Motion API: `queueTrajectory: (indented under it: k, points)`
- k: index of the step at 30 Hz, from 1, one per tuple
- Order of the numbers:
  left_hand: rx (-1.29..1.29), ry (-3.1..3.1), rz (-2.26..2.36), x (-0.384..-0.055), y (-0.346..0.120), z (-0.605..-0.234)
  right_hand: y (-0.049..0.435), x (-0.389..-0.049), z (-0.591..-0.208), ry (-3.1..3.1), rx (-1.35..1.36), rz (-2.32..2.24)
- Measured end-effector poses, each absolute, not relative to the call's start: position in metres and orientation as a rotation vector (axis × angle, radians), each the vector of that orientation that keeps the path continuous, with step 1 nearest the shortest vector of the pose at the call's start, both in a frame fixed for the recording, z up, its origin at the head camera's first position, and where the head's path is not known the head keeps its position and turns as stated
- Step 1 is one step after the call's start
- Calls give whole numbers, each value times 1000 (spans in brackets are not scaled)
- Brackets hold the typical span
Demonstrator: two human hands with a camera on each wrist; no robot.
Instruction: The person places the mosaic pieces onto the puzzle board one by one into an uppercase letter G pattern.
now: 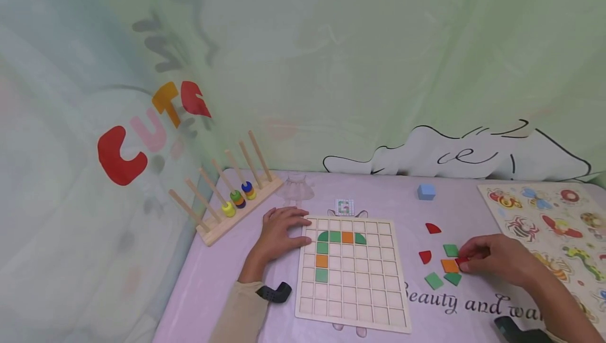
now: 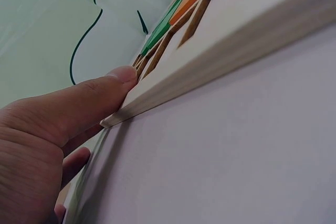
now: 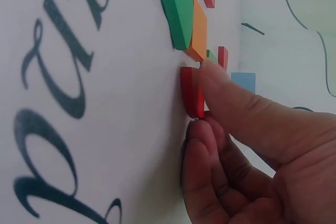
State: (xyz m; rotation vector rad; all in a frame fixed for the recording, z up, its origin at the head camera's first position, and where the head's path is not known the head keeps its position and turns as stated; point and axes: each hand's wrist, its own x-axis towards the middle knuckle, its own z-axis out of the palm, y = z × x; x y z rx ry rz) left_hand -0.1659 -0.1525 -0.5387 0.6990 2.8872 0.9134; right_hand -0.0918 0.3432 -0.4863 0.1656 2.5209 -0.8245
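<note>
A light wooden grid board (image 1: 352,306) lies on the table, holding green and orange pieces in its upper left cells. At its upper left edge rests my left hand (image 1: 280,235), fingers loosely spread; the thumb (image 2: 123,74) touches the rim in the left wrist view. To the right of the board, my right hand (image 1: 497,259) pinches a red quarter-round piece (image 3: 191,93) between thumb and fingertips, low over the tabletop. Close by lie an orange square (image 1: 450,265), a green quarter-round (image 1: 453,279), green squares (image 1: 433,280) and other red quarter-rounds (image 1: 425,256).
Behind the board sits a small pattern card (image 1: 344,207). A wooden peg rack (image 1: 241,214) with coloured rings stands at the back left. Toward the back right is a blue cube (image 1: 426,192), and an insect picture board (image 1: 521,203) lies at far right.
</note>
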Motion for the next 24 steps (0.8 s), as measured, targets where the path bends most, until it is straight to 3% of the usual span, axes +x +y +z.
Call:
queueTrajectory:
  k: [24]
  points:
    - [691,2884,908,-167,-154,-542,338,-93,-492,2553,134,-823]
